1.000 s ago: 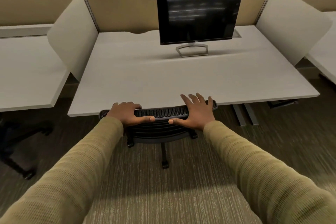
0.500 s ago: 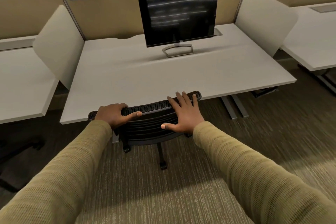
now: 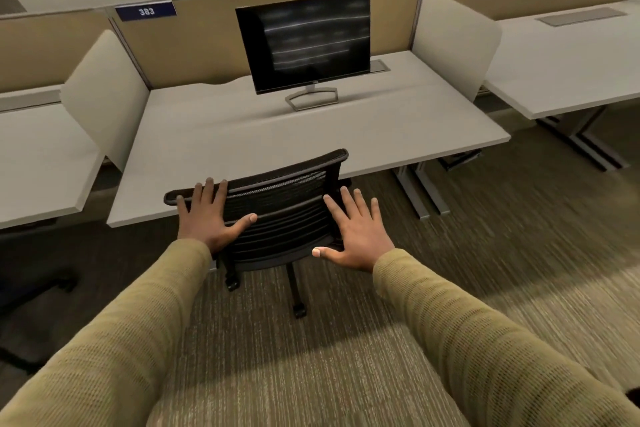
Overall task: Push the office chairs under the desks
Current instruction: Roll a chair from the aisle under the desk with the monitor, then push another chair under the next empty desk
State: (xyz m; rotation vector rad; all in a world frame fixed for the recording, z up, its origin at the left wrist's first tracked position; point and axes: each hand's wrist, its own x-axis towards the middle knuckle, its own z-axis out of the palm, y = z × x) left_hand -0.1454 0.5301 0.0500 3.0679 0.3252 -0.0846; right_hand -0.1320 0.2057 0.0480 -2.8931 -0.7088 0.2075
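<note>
A black mesh office chair [image 3: 284,215] stands tucked against the front edge of the grey desk [image 3: 214,146] marked 383, with its seat hidden under the desktop and only the backrest, post and casters showing. My left hand [image 3: 207,215] lies flat and open on the left part of the backrest, fingers spread. My right hand [image 3: 353,232] is open with fingers apart at the backrest's right edge; whether it touches the chair I cannot tell.
A dark monitor [image 3: 304,42] stands at the back of the desk between two pale side screens [image 3: 104,97]. Neighbouring desks sit left [image 3: 38,163] and right [image 3: 568,66]. Metal desk legs [image 3: 419,191] stand right of the chair. A dark chair base [image 3: 31,291] shows at far left on the carpet.
Both hands let go of the backrest's top edge and opened flat, sliding lower. The view pulled back and turned right, so the desk and chair sit farther away.
</note>
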